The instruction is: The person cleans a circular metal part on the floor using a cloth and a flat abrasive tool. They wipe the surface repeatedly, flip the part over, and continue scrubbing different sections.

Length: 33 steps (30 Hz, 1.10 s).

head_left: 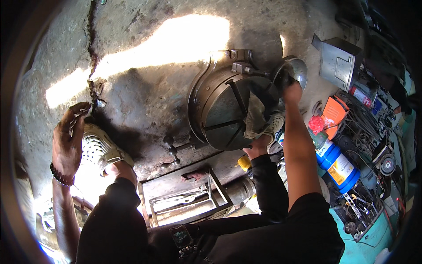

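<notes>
My right hand (292, 92) is closed around a dark object, a brush or a rag, at the rim of a shiny metal bowl (300, 74). Below it lies a round rotary table (220, 114) of dark metal with slots across its face, flat on the floor. A grey-brown cloth (255, 116) rests on its right side. At its lower left a crank handle (171, 149) with a ball knob sticks out. My left hand (70, 141), a beaded bracelet at its wrist, is raised near my left shoe with curled fingers; something small and pale shows between them.
My white perforated clogs (99, 145) stand on the stained concrete floor, the right one touching the rotary table. A metal frame (220, 189) lies between my legs. On the right are a metal box (338, 64), an orange container (334, 114), a blue bucket (338, 167) and several tools.
</notes>
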Tool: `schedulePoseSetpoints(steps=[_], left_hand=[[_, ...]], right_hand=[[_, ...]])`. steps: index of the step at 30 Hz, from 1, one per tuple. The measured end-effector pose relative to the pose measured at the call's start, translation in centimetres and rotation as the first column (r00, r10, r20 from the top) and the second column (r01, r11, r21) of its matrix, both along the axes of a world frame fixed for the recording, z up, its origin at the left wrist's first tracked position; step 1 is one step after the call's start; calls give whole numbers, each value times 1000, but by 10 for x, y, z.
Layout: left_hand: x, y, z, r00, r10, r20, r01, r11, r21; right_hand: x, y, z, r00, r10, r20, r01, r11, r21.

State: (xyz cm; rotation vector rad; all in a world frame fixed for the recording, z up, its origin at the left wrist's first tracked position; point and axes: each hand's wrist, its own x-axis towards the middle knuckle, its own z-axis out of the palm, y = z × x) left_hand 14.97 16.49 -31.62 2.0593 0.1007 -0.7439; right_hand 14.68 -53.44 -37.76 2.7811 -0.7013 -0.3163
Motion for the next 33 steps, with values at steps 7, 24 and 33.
schedulePoseSetpoints(steps=[7,24,33], left_hand=[[6,-6,3,1000,-24,-4,24,1000,15],[6,-5,10,998,61,5,-61,994,-94],[0,10,-2,996,64,62,-58,994,-90]], right_hand=[[-14,-36,-21,999,40,-32,-39,998,48],[86,288,151,554,809,-194,-598,550,583],[98,320,114,159,661,-733,-611,649,453]])
